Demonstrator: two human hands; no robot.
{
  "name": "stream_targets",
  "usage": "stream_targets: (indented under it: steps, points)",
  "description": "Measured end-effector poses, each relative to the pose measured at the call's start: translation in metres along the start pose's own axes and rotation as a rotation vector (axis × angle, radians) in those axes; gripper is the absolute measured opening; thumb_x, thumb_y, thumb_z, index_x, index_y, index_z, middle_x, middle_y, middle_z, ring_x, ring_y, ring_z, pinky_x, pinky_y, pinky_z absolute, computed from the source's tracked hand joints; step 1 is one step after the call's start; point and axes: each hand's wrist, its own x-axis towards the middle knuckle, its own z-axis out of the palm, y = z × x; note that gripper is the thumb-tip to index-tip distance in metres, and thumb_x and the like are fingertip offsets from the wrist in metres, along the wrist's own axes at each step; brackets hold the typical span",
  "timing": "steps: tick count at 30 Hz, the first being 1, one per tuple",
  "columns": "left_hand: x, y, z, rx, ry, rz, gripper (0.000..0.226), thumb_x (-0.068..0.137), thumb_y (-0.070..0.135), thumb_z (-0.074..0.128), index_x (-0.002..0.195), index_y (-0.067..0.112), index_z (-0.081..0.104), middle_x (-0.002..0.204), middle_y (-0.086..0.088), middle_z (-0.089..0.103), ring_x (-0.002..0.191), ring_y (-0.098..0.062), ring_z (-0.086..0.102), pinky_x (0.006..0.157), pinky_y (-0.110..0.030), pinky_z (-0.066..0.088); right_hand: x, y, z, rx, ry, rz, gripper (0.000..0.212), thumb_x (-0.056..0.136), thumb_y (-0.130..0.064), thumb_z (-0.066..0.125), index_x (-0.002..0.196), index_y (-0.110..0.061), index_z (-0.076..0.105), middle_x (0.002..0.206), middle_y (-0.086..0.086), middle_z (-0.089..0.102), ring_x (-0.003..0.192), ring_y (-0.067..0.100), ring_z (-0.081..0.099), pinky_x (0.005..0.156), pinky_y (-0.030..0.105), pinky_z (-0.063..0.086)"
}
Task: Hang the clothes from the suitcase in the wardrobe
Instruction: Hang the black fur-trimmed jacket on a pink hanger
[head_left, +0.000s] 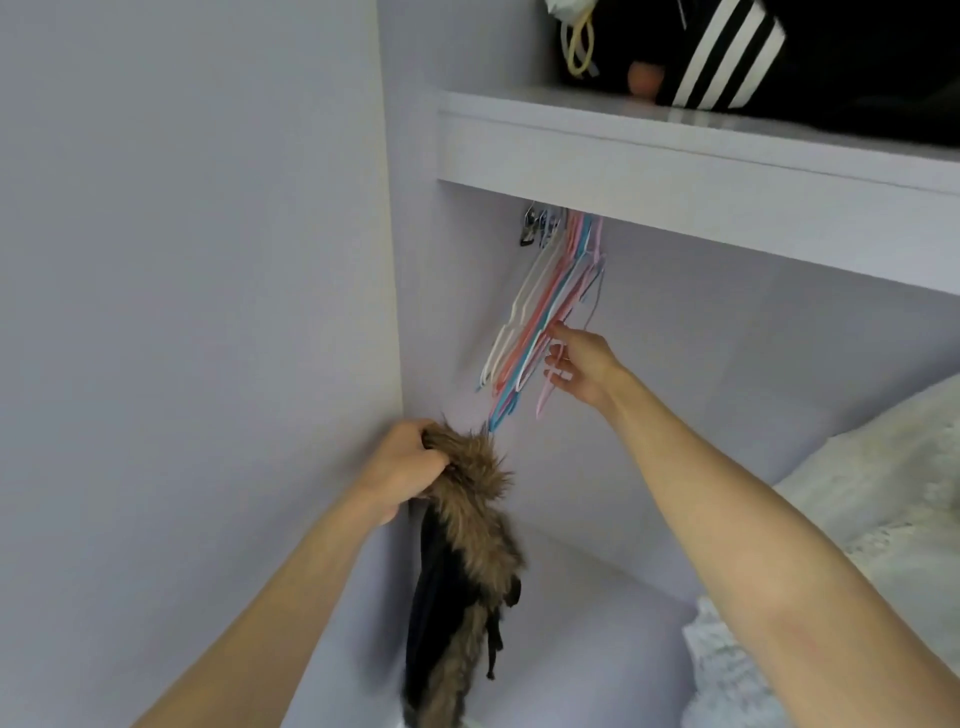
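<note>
Furry dark garment (467, 545) in left hand (402, 467)

Reaching into a pale lilac wardrobe (649, 322) with a garment in hand.

Left hand (410, 467) gripping the brown fur trim of a dark garment (467, 571) hanging down; right hand (582, 364) pinching a pink plastic hanger (548, 384) at the edge of a bunch of white, coral and blue hangers (540, 312) under the shelf (675, 156). Black white-striped clothing (727, 52) lying on that shelf.

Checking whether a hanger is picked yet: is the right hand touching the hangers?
Touching. The head view shows the right hand with fingers curled round a pale pink hanger in the hanging bunch.
</note>
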Motion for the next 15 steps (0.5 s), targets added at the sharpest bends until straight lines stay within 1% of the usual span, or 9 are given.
stream_targets:
  steps: [2,4,6,8,9,10,12,13,15]
  points:
    - [0.002,0.001,0.002,-0.002,-0.014,-0.003,0.029,0.083,-0.011,0.046,0.068,0.011,0.058,0.06,-0.006,0.056,0.054,-0.016,0.054,0.045,-0.02,0.043,0.001,-0.003,0.0,0.013,0.108,-0.049,0.006,0.093,-0.015,0.052,0.092,-0.011,0.056,0.063,0.002,0.041,0.053,0.014,0.037,0.045,0.023,0.035]
    - [0.004,0.002,0.004,-0.011,-0.022,-0.001,0.028,0.083,-0.011,0.046,0.069,0.01,0.058,0.062,-0.008,0.057,0.057,-0.019,0.055,0.051,-0.023,0.046,0.004,-0.006,-0.004,-0.011,0.23,-0.132,0.014,0.096,-0.013,0.044,0.09,-0.012,0.056,0.061,0.002,0.039,0.049,0.015,0.033,0.037,0.02,0.031]
    - [0.005,0.003,0.007,-0.007,-0.03,0.002,0.026,0.083,-0.01,0.047,0.07,0.01,0.058,0.064,-0.009,0.058,0.061,-0.022,0.056,0.056,-0.027,0.047,0.008,-0.007,-0.011,-0.068,0.327,-0.213,0.022,0.1,-0.019,0.037,0.102,-0.012,0.057,0.069,0.002,0.045,0.051,0.015,0.037,0.037,0.021,0.033]
    - [0.005,0.004,0.011,0.006,-0.032,0.011,0.027,0.082,-0.009,0.047,0.068,0.011,0.058,0.063,-0.008,0.057,0.061,-0.021,0.056,0.057,-0.027,0.046,0.012,-0.005,-0.023,-0.099,0.38,-0.277,0.031,0.101,-0.024,0.033,0.122,-0.012,0.054,0.088,0.004,0.052,0.06,0.014,0.043,0.039,0.019,0.036]
    - [0.005,0.004,0.013,0.011,-0.033,0.011,0.028,0.082,-0.009,0.048,0.067,0.012,0.058,0.062,-0.007,0.057,0.061,-0.02,0.056,0.057,-0.026,0.046,0.014,-0.004,-0.031,-0.112,0.395,-0.315,0.035,0.102,-0.024,0.032,0.13,-0.014,0.049,0.101,0.004,0.054,0.068,0.015,0.047,0.043,0.018,0.04]
    - [0.005,0.004,0.015,0.014,-0.034,0.009,0.027,0.082,-0.008,0.048,0.068,0.013,0.059,0.063,-0.006,0.058,0.064,-0.021,0.057,0.058,-0.026,0.047,0.015,-0.002,-0.037,-0.123,0.399,-0.358,0.038,0.102,-0.022,0.03,0.136,-0.017,0.045,0.115,0.004,0.055,0.08,0.018,0.05,0.055,0.02,0.046]
    - [0.006,0.003,0.02,0.022,-0.034,0.012,0.025,0.081,-0.004,0.051,0.073,0.016,0.062,0.069,-0.007,0.062,0.072,-0.024,0.061,0.063,-0.029,0.05,0.012,0.001,-0.047,-0.141,0.395,-0.438,0.042,0.101,-0.019,0.029,0.142,-0.022,0.038,0.136,0.004,0.05,0.098,0.02,0.049,0.088,0.03,0.046]
    - [0.005,0.003,0.023,0.025,-0.027,0.017,0.024,0.08,-0.003,0.052,0.076,0.018,0.063,0.073,-0.007,0.064,0.076,-0.025,0.062,0.065,-0.029,0.051,0.01,0.002,-0.052,-0.151,0.397,-0.465,0.042,0.1,-0.018,0.029,0.141,-0.023,0.039,0.134,0.005,0.051,0.097,0.019,0.048,0.094,0.034,0.042]
    - [0.001,0.006,0.032,0.046,-0.003,0.03,0.022,0.081,0.0,0.054,0.085,0.019,0.064,0.08,-0.005,0.065,0.079,-0.021,0.061,0.066,-0.026,0.049,0.002,0.005,-0.064,-0.174,0.41,-0.503,0.037,0.098,-0.012,0.029,0.128,-0.025,0.047,0.109,0.005,0.056,0.084,0.015,0.048,0.083,0.029,0.044]
